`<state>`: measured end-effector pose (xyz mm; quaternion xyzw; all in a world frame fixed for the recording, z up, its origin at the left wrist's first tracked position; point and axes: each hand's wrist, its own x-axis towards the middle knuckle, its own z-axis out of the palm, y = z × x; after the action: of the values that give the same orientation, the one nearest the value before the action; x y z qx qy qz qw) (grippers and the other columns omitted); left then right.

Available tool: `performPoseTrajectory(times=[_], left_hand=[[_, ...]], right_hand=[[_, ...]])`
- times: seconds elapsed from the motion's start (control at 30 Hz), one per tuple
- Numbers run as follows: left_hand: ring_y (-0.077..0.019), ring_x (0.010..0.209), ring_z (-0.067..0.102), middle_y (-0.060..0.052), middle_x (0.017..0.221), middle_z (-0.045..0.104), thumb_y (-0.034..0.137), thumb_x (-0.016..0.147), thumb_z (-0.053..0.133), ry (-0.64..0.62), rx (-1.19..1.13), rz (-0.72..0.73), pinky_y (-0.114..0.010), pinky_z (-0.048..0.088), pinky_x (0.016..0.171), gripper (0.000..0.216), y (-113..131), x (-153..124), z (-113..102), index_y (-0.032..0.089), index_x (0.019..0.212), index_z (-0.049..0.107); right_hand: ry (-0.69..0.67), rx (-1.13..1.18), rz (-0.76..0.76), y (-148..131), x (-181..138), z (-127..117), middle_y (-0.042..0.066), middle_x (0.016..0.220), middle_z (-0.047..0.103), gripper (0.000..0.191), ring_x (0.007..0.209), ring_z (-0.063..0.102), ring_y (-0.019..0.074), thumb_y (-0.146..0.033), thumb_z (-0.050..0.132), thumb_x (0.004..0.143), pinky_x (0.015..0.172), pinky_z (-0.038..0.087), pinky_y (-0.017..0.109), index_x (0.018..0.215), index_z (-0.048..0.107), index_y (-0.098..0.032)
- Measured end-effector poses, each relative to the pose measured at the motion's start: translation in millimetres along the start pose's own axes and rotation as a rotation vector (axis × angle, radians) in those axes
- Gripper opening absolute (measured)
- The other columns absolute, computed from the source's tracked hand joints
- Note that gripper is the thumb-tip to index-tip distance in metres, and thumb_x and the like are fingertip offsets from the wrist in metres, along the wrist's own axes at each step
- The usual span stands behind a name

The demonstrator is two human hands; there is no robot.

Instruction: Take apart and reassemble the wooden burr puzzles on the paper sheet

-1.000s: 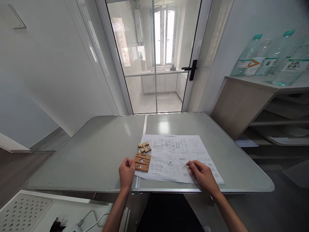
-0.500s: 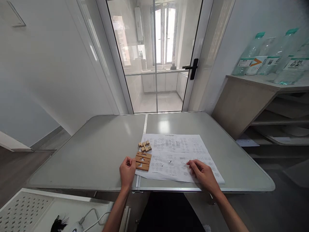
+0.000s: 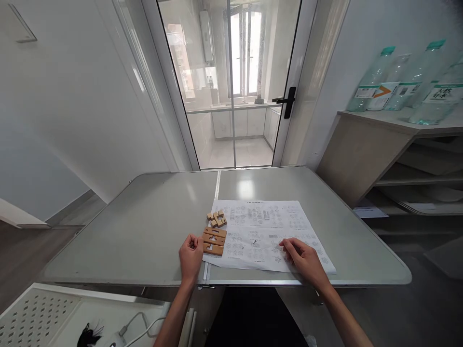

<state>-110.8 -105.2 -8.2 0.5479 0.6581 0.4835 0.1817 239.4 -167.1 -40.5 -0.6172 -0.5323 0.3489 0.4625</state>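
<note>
My left hand (image 3: 191, 255) is closed in a fist on the near edge of the table, its knuckles right beside the dark wooden pieces. Those flat brown slats (image 3: 214, 240) lie stacked side by side, with cut-out notches and a number marked on one. Just beyond them sits a cluster of light wooden burr puzzle pieces (image 3: 217, 219), notched and interlocking in look. On the right, my right hand (image 3: 302, 258) rests on a printed sheet (image 3: 264, 260) with its fingers curled together; I see nothing held. The sheet carries rows of small diagrams.
The pale folding table (image 3: 162, 217) has a seam down its middle. At lower left stands a white perforated tray (image 3: 47, 308) with cables (image 3: 141, 323) and a black tassel (image 3: 88, 335). Plastic bottles (image 3: 376, 82) stand on a wooden shelf unit (image 3: 365, 144) to the right. A glass door (image 3: 249, 123) is ahead.
The camera view has shifted very slightly. Both hands, the wooden pieces and the sheet stay where they were.
</note>
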Motion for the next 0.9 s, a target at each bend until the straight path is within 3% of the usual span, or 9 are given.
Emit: performPoseTrajectory(times=[0.17,0.27,0.33,0.4,0.5,0.6,0.77,0.9], left_hand=[[-0.0159,0.061,0.048,0.005,0.066,0.046,0.042,0.094,0.052,-0.02,0.119,0.09,-0.027,0.043,0.063,0.031,1.2,-0.4,2.3,0.025,0.07,0.04],[-0.0244,0.089,0.064,-0.004,0.092,0.065,0.047,0.093,0.059,-0.079,0.219,0.197,-0.035,0.052,0.085,0.024,9.0,9.9,11.8,0.023,0.09,0.057],[-0.0311,0.113,0.062,-0.011,0.114,0.066,0.051,0.09,0.066,-0.125,0.296,0.263,-0.043,0.049,0.101,0.036,15.7,23.0,22.8,0.021,0.109,0.061],[-0.0355,0.122,0.058,-0.015,0.125,0.063,0.055,0.086,0.072,-0.173,0.382,0.307,-0.048,0.046,0.107,0.051,21.6,39.1,36.1,0.019,0.12,0.06],[-0.0376,0.122,0.058,-0.017,0.133,0.061,0.057,0.081,0.08,-0.257,0.502,0.351,-0.048,0.046,0.105,0.066,27.2,62.6,55.1,0.018,0.128,0.058],[-0.0364,0.118,0.06,-0.016,0.126,0.065,0.058,0.079,0.084,-0.34,0.597,0.397,-0.045,0.046,0.1,0.062,29.7,80.1,67.2,0.019,0.122,0.062],[-0.0343,0.113,0.062,-0.015,0.117,0.067,0.06,0.087,0.077,-0.425,0.689,0.452,-0.038,0.05,0.085,0.048,32.4,97.3,72.8,0.019,0.109,0.067],[-0.0347,0.111,0.063,-0.016,0.115,0.066,0.061,0.089,0.075,-0.426,0.715,0.46,-0.037,0.05,0.083,0.047,34.8,105.6,73.2,0.017,0.108,0.069]], right_hand=[[-0.005,0.001,-0.004,1.6,1.0,0.1,0.004,0.073,0.069,0.06,0.063,0.06,0.0215,-0.075,0.054,0.098,0.063,0.048,0.032,0.094,0.079,-0.021],[-0.013,0.0,-0.004,1.2,1.1,-0.1,0.004,0.072,0.068,0.06,0.063,0.06,0.0217,-0.075,0.054,0.098,0.063,0.048,0.032,0.094,0.079,-0.021],[-0.016,-0.004,-0.004,0.0,0.7,-0.4,0.005,0.071,0.067,0.06,0.064,0.06,0.0221,-0.076,0.054,0.098,0.062,0.048,0.032,0.093,0.079,-0.021],[-0.015,-0.008,-0.004,-1.8,0.1,-0.6,0.005,0.072,0.068,0.06,0.064,0.061,0.0223,-0.075,0.053,0.098,0.062,0.047,0.032,0.093,0.079,-0.021],[-0.011,-0.009,-0.006,-4.6,-0.3,-0.7,0.006,0.076,0.07,0.059,0.066,0.062,0.0223,-0.074,0.053,0.099,0.062,0.048,0.032,0.093,0.079,-0.022],[-0.006,-0.009,-0.009,-6.4,-0.1,-0.9,0.006,0.077,0.071,0.06,0.065,0.063,0.022,-0.076,0.054,0.098,0.061,0.049,0.032,0.091,0.079,-0.022],[-0.007,-0.008,-0.011,-8.0,-0.2,-1.7,0.006,0.074,0.071,0.063,0.064,0.063,0.0225,-0.079,0.053,0.096,0.06,0.049,0.032,0.09,0.079,-0.022],[-0.009,-0.007,-0.014,-9.3,-0.3,-2.1,0.005,0.075,0.071,0.062,0.064,0.063,0.0224,-0.078,0.053,0.097,0.061,0.049,0.032,0.09,0.079,-0.022]])
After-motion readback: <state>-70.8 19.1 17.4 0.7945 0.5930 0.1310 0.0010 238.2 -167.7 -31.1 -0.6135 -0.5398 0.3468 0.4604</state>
